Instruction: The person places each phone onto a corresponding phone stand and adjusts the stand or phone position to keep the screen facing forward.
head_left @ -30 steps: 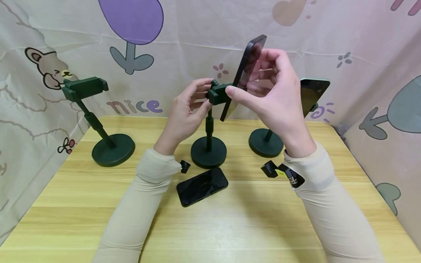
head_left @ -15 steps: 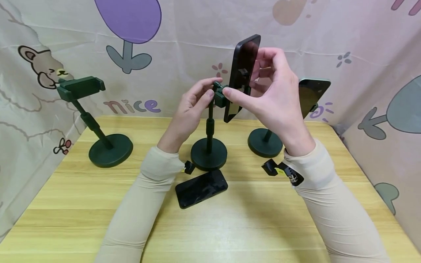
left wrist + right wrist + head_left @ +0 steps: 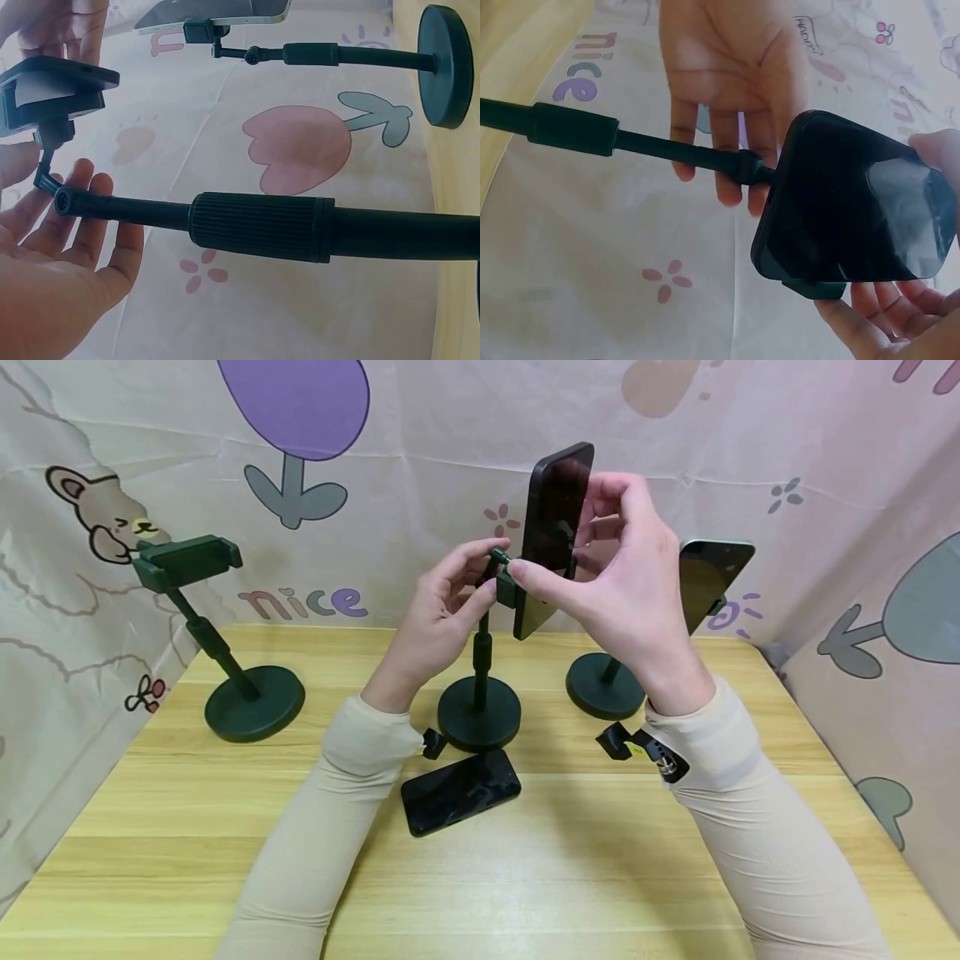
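Observation:
A dark smartphone [image 3: 553,518] stands steeply tilted in the clamp [image 3: 507,588] of the middle green phone stand [image 3: 480,714]. My right hand [image 3: 630,577] grips this phone across its width, thumb at the left edge by the clamp and fingers at the far edge. In the right wrist view the phone [image 3: 855,202] shows its dark screen. My left hand [image 3: 438,618] holds the stand's neck just below the clamp. The left wrist view has its fingers behind the pole's hinge [image 3: 66,201]. Part of the clamp is hidden behind the phone and my right thumb.
Another black phone [image 3: 461,793] lies on the wooden table [image 3: 525,877] before the middle stand. A green stand [image 3: 255,702] with a bare clamp is at left. At right, a further stand [image 3: 603,685] bears a phone [image 3: 712,581]. Patterned cloth [image 3: 435,435] hangs behind.
Over the second, the clamp and phone have swivelled so more of the screen faces me. My left hand has moved slightly right along with the stand's head. The right hand has barely shifted.

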### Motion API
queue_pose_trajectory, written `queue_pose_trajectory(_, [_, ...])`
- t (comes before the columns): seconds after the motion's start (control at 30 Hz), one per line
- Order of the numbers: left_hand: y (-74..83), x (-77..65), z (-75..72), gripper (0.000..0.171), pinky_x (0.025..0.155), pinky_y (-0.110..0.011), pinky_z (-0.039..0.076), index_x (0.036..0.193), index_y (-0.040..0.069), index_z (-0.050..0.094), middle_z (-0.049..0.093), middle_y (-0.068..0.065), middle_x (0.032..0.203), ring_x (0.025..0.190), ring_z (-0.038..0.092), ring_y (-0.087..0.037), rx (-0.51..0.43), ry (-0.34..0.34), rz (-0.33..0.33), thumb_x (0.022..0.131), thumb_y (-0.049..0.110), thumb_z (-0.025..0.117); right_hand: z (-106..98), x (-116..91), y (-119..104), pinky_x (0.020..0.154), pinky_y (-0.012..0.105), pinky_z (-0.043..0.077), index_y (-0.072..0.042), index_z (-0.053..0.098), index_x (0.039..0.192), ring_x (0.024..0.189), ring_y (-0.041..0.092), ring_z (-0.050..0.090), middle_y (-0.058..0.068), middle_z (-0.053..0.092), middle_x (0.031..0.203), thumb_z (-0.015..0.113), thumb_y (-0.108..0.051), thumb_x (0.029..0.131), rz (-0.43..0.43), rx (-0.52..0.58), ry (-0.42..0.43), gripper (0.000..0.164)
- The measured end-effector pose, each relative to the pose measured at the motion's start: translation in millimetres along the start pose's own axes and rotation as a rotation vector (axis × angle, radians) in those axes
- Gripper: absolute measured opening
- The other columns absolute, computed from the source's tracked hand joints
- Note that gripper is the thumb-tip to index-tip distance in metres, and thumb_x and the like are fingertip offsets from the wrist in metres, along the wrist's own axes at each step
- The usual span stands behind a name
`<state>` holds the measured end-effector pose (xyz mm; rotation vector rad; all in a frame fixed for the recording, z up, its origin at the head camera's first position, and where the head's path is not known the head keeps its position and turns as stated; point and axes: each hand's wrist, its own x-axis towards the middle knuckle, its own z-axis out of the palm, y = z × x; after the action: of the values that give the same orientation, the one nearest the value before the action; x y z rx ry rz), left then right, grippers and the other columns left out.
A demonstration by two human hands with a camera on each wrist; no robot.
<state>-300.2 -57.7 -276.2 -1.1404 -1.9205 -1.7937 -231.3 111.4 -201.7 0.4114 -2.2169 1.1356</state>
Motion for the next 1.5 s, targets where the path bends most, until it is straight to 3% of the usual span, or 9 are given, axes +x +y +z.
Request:
queue_pose_trajectory(0.17, [-0.8,-0.3,1.6,0.036,0.085,-0.034,0.050,0.132,-0.010,0.049,0.057,-0.020,0.110,0.099,0.055,-0.024,0.011,0.010,0.020,0.096,-0.008,0.049,-4.0,0.1,-2.1,0.081,0.029,0.053,0.002,0.047,0.124,0.086,0.017,0.061,0.007,0.054,0.103,0.082,-0.017,0.072,0.009,0.059,0.030,0.065])
queue_pose_trajectory(0.4, [-0.9,-1.4,1.4,0.037,0.081,-0.033,0.050,0.132,-0.009,0.049,0.056,-0.019,0.112,0.099,0.055,-0.022,0.047,0.031,0.026,0.095,-0.009,0.051,-13.3,4.1,-6.7,0.079,0.030,0.054,-0.004,0.048,0.118,0.087,0.023,0.057,0.010,0.053,0.101,0.083,-0.010,0.068,-0.030,0.210,0.135,0.061])
queue_pose_trajectory(0.5, [2.4,-1.9,-0.8,0.037,0.083,-0.038,0.049,0.127,-0.010,0.050,0.057,-0.019,0.114,0.103,0.055,-0.024,0.100,0.061,0.075,0.091,-0.009,0.056,-16.2,4.5,-6.8,0.078,0.030,0.054,-0.005,0.048,0.118,0.089,0.024,0.054,0.010,0.054,0.101,0.083,-0.009,0.068,-0.025,0.220,0.159,0.061])
queue_pose_trajectory(0.6, [8.4,-3.2,-5.3,0.035,0.082,-0.043,0.049,0.117,-0.011,0.053,0.058,-0.020,0.114,0.106,0.055,-0.025,0.203,0.086,0.191,0.085,-0.010,0.064,-16.6,3.8,-4.4,0.077,0.029,0.055,-0.006,0.049,0.118,0.088,0.022,0.055,0.009,0.054,0.101,0.084,-0.011,0.068,-0.031,0.178,0.161,0.062])
queue_pose_trajectory(0.8, [20.0,-3.6,-11.5,0.033,0.077,-0.039,0.051,0.099,-0.010,0.058,0.059,-0.025,0.107,0.100,0.056,-0.029,0.424,0.076,0.540,0.070,-0.013,0.074,-10.0,1.7,5.1,0.075,0.028,0.055,-0.006,0.047,0.120,0.084,0.015,0.061,0.006,0.054,0.100,0.085,-0.023,0.069,-0.051,0.064,0.120,0.065])
queue_pose_trajectory(0.9, [17.9,-3.4,-10.8,0.032,0.084,-0.034,0.049,0.099,-0.008,0.061,0.058,-0.024,0.105,0.098,0.056,-0.029,0.475,0.072,0.627,0.071,-0.010,0.075,-5.6,3.0,12.3,0.073,0.028,0.056,-0.006,0.046,0.122,0.083,0.013,0.063,0.004,0.054,0.101,0.085,-0.028,0.069,-0.064,0.035,0.112,0.069])
queue_pose_trajectory(1.07, [4.8,-2.4,-8.2,0.025,0.088,-0.031,0.049,0.103,-0.003,0.066,0.062,-0.017,0.104,0.097,0.060,-0.025,0.522,0.090,0.678,0.078,-0.005,0.073,-1.2,5.8,23.7,0.069,0.026,0.056,-0.006,0.046,0.123,0.081,0.011,0.062,0.003,0.054,0.101,0.084,-0.035,0.067,-0.101,-0.010,0.127,0.073])
queue_pose_trajectory(1.23, [0.3,-1.1,-6.0,0.025,0.087,-0.033,0.050,0.102,-0.002,0.067,0.065,-0.015,0.103,0.096,0.062,-0.024,0.532,0.100,0.698,0.078,-0.003,0.074,-1.1,6.5,28.0,0.069,0.026,0.056,-0.006,0.046,0.121,0.080,0.009,0.062,0.003,0.054,0.099,0.084,-0.037,0.067,-0.118,-0.017,0.132,0.073])
queue_pose_trajectory(1.5, [4.4,-0.1,-6.2,0.023,0.088,-0.033,0.050,0.101,-0.004,0.067,0.063,-0.017,0.107,0.101,0.060,-0.025,0.560,0.079,0.734,0.079,-0.004,0.073,-2.7,2.4,10.5,0.066,0.024,0.056,-0.004,0.046,0.120,0.078,0.013,0.061,0.004,0.053,0.098,0.084,-0.031,0.069,-0.102,0.007,0.128,0.069])
